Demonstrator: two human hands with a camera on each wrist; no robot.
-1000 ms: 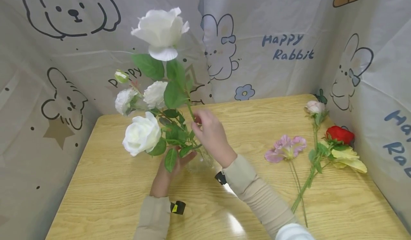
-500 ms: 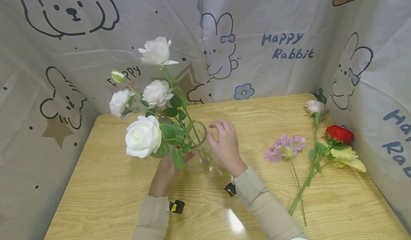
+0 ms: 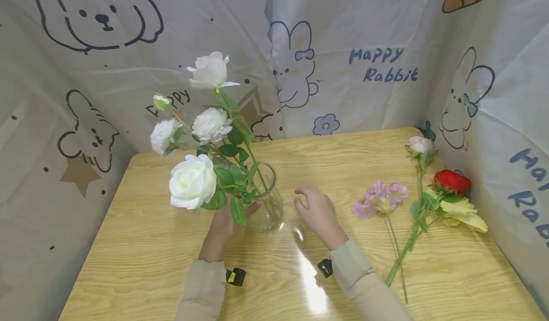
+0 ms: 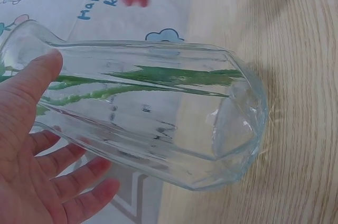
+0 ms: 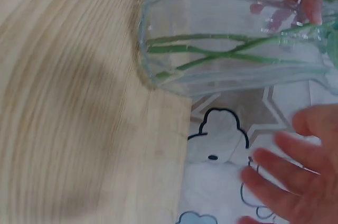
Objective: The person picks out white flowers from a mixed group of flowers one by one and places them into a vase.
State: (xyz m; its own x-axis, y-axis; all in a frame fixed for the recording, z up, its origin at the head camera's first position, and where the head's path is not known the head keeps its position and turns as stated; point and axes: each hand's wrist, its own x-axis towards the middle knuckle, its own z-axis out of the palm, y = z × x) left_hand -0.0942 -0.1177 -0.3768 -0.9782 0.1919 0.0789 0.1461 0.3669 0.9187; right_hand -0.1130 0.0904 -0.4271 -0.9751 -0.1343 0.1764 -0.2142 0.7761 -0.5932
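A clear glass vase (image 3: pixel 269 209) stands upright on the table, with green stems (image 5: pixel 216 54) crossing inside it. White flowers lean out to the left: a large rose (image 3: pixel 193 181), a taller rose (image 3: pixel 210 70) and smaller ruffled blooms (image 3: pixel 211 125) with a bud (image 3: pixel 161 102). My left hand (image 3: pixel 224 221) holds the vase near its neck, thumb on one side and fingers along the other, partly hidden by leaves in the head view. To the right of the vase, apart from it, my right hand (image 3: pixel 319 213) hovers with loosely bent fingers and nothing in it.
On the table's right side lie a pinkish-purple flower (image 3: pixel 381 199), a pale pink rose (image 3: pixel 420 144), a red rose (image 3: pixel 452 181) and a yellow flower (image 3: pixel 463 213), stems toward the front. A printed cloth (image 3: pixel 364 101) encloses the table (image 3: pixel 141 244) behind and at both sides.
The tall white rose came down, its stem now inside the vase. My right hand let go of it and moved right and toward me. The left hand stayed at the vase.
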